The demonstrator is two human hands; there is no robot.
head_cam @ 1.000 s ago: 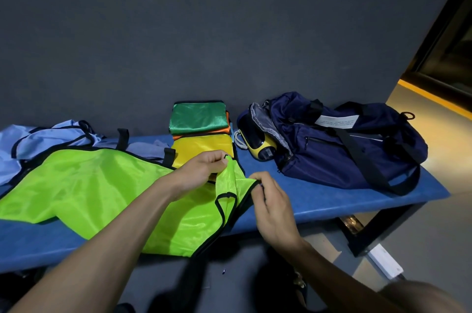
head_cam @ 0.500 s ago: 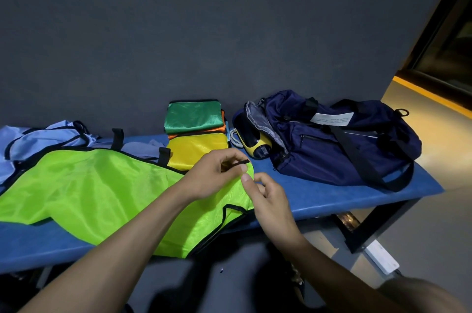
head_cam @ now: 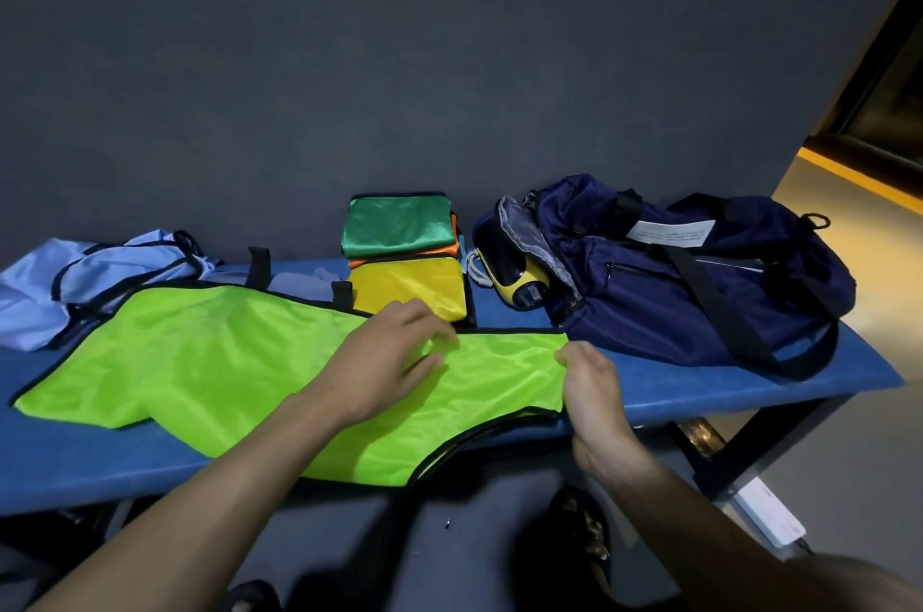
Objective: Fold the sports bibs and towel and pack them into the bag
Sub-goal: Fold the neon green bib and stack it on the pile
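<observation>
The lime bib (head_cam: 210, 361) lies spread on the blue bench (head_cam: 724, 386), its near edge hanging over. The left hand (head_cam: 384, 361) rests flat on it, fingers loosely spread. The right hand (head_cam: 589, 376) pinches its right edge. The navy bag (head_cam: 699, 281) sits open, just right of the folded bibs (head_cam: 404, 257).

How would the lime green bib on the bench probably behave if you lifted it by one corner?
The lime green bib would probably droop, not hold shape: it lies flat and creased, its near edge sagging over the bench. Its sheen suggests slippery cloth, so folds may slide. It looks thin, likely very light; the right hand seems to manage its edge with a mere pinch.
</observation>
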